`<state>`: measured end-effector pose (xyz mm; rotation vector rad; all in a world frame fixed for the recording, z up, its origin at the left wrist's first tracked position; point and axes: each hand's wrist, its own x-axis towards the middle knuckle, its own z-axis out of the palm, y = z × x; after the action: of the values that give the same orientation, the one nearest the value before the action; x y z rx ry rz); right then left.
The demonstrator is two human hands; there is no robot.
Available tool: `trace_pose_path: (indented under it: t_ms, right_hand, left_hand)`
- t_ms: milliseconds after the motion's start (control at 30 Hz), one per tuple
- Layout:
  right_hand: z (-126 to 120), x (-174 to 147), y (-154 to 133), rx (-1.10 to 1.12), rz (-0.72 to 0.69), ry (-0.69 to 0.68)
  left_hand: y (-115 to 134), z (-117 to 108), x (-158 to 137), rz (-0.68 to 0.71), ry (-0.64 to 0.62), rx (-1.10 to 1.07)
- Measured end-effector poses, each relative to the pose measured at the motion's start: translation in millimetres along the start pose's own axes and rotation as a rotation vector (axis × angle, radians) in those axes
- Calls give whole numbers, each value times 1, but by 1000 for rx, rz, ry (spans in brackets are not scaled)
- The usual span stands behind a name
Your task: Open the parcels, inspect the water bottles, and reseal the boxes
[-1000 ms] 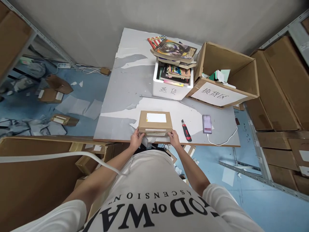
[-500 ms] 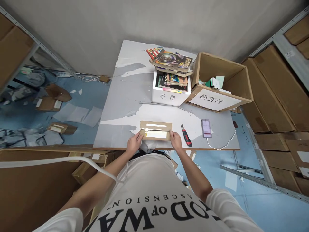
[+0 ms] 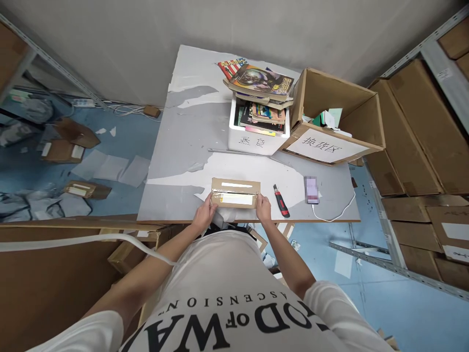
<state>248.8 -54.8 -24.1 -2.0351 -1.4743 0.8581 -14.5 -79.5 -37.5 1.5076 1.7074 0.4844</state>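
A small taped cardboard box (image 3: pixel 234 186) with white label strips is held level at the table's front edge. My left hand (image 3: pixel 205 213) grips its left end, and my right hand (image 3: pixel 263 209) is closed on the right end. Just right of the box lies a red and black utility knife (image 3: pixel 281 201) on the table. Beyond the knife a phone (image 3: pixel 311 189) rests with a white cable plugged in. The undersides of the box and some of my fingertips are hidden.
A white bin (image 3: pixel 249 142) heaped with books and an open cardboard carton (image 3: pixel 333 146) with a handwritten sign stand at the back of the table (image 3: pixel 190 132). A large carton (image 3: pixel 54 283) is at lower left. Stacked boxes (image 3: pixel 410 132) fill the right-hand shelves.
The view has shifted slightly, so the table and its contents appear a little higher and further left. Both hands keep hold of the cardboard box.
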Motion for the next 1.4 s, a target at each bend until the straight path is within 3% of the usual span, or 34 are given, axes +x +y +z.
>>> trace_pose_path:
  t_ms: [133,367,467,633,1000,1100,1200,1300,1400]
  right_hand:
    - [-3,-4,10,148,-1,-46]
    - [-1,-21,40,464,42,-249]
    - [7,-23,44,459,51,-282]
    - [13,-17,40,415,49,-219]
    - [-15,4,6,134,-155,-140]
    - [-21,14,-4,79,-153,-147]
    - [-19,23,-5,35,-55,-155]
    - [-11,29,-1,3,58,-146]
    - [-4,28,4,0,106,-124]
  left_hand:
    - [-3,1,1,34,20,-31]
    - [-13,-5,3,83,-55,-96]
    - [-17,-8,4,114,-77,-119]
    - [-13,-6,5,113,-31,-98]
    - [24,-32,27,-26,211,-34]
    - [21,-37,38,-8,162,-93]
    - [7,-36,44,87,-19,-217]
    - [-9,-30,41,155,-183,-311]
    - [-20,-19,30,151,-247,-402]
